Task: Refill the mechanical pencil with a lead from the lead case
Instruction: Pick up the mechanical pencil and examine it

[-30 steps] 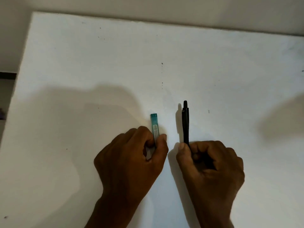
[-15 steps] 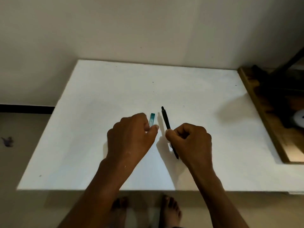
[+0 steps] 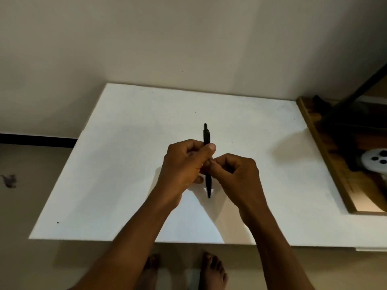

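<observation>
Above the white table (image 3: 125, 164) I hold the black mechanical pencil (image 3: 206, 135) nearly upright, its clip end pointing away from me and its tip toward me. My left hand (image 3: 182, 164) grips the upper barrel, thumb pressed on its right side. Just below it, my right hand (image 3: 236, 174) pinches the middle of the barrel with curled fingers. The teal lead case is not in sight, neither on the table nor visibly in either hand.
A wooden board (image 3: 326, 155) lies along the table's right side, with a dark stand (image 3: 345, 114) and a white round object (image 3: 374, 162) on it. A wall stands behind the table. My bare feet (image 3: 211, 271) show below the near edge.
The camera has pulled back. My hands came together, the left hand closing onto the pencil that the right hand lifted. The teal lead case, seen at my left fingertips before, has dropped from sight.
</observation>
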